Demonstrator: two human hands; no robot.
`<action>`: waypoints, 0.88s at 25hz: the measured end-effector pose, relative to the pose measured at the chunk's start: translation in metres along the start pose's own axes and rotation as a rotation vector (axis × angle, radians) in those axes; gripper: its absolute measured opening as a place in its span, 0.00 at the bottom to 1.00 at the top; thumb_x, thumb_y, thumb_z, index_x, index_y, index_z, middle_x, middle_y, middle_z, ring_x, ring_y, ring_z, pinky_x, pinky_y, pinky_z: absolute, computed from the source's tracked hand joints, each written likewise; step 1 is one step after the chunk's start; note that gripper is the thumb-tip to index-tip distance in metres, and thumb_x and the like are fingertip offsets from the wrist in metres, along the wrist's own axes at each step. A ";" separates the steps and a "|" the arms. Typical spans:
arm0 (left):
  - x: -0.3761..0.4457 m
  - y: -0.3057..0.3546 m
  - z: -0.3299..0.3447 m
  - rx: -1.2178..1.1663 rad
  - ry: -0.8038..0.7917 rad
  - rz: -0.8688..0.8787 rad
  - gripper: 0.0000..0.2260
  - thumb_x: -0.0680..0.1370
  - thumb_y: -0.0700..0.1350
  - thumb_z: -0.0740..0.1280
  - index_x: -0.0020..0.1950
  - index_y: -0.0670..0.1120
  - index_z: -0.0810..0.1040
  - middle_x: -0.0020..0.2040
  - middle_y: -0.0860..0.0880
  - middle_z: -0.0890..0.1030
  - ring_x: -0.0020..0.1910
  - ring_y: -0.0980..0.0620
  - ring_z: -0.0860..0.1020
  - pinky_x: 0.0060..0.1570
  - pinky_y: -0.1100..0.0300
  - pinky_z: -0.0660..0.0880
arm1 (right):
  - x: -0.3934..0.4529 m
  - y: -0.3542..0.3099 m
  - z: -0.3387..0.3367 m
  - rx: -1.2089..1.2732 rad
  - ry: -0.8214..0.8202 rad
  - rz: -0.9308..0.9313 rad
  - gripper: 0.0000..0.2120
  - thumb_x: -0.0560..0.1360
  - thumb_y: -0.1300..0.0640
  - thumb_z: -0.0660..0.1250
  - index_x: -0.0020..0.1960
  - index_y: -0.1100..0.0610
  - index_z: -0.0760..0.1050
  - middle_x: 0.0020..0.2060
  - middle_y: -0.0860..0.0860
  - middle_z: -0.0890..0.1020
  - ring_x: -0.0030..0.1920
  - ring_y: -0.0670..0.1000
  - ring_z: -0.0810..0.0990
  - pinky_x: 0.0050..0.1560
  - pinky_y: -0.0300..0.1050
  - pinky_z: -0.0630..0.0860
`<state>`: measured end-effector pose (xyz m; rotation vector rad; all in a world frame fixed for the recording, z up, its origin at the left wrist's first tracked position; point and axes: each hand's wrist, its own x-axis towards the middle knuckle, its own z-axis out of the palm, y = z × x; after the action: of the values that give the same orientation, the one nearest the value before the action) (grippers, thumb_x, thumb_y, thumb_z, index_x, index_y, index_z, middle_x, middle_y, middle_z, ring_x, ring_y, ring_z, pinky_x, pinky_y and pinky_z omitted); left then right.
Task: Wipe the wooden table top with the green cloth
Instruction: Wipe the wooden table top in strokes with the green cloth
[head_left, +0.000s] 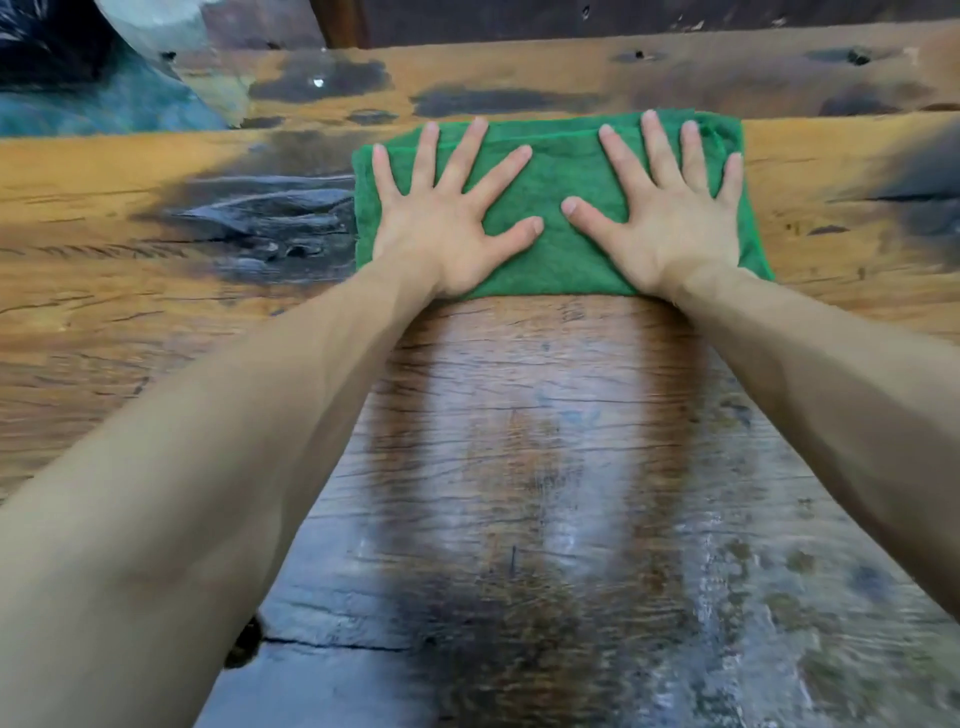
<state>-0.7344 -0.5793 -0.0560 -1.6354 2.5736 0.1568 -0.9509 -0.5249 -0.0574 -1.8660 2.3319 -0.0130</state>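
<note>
Cloth, green (556, 249) and folded flat, lies on the far part of the wooden table (104, 291); left hand (447, 228) and right hand (670, 223) press it, fingers straight and spread. Soft, light, probably damp: flat palms should stop bunching.

Beyond the table's far edge, dark brown wooden boards (571, 21) run across the top of the view, with a reddish-brown upright post (343, 23) rising at top center. Top left corner: a blurred blue-grey mass (104, 98), dark at its upper left, identity unclear. Soft, even light, with glare on wet patches of wood. No floor or window visible.
</note>
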 end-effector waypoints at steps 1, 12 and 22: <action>0.005 0.000 -0.001 -0.006 -0.003 -0.005 0.33 0.73 0.77 0.40 0.78 0.71 0.41 0.83 0.55 0.40 0.81 0.42 0.39 0.72 0.27 0.38 | 0.005 0.001 -0.001 0.004 0.000 -0.004 0.40 0.72 0.22 0.42 0.79 0.36 0.43 0.81 0.45 0.43 0.80 0.54 0.39 0.76 0.67 0.38; -0.055 0.035 0.008 -0.030 -0.023 -0.053 0.33 0.75 0.75 0.41 0.79 0.68 0.39 0.83 0.54 0.38 0.81 0.41 0.38 0.71 0.26 0.39 | -0.046 0.016 0.003 -0.017 -0.033 -0.054 0.40 0.72 0.21 0.41 0.79 0.35 0.40 0.81 0.45 0.41 0.80 0.54 0.37 0.76 0.67 0.37; -0.198 0.073 0.031 -0.026 -0.049 -0.046 0.33 0.76 0.74 0.40 0.79 0.67 0.38 0.82 0.52 0.37 0.80 0.40 0.37 0.71 0.26 0.39 | -0.187 0.025 0.023 -0.038 -0.060 -0.062 0.40 0.70 0.21 0.38 0.78 0.34 0.37 0.80 0.44 0.39 0.80 0.53 0.36 0.76 0.67 0.38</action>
<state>-0.7160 -0.3667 -0.0587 -1.6763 2.5067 0.2245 -0.9322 -0.3363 -0.0609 -1.9284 2.2495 0.0786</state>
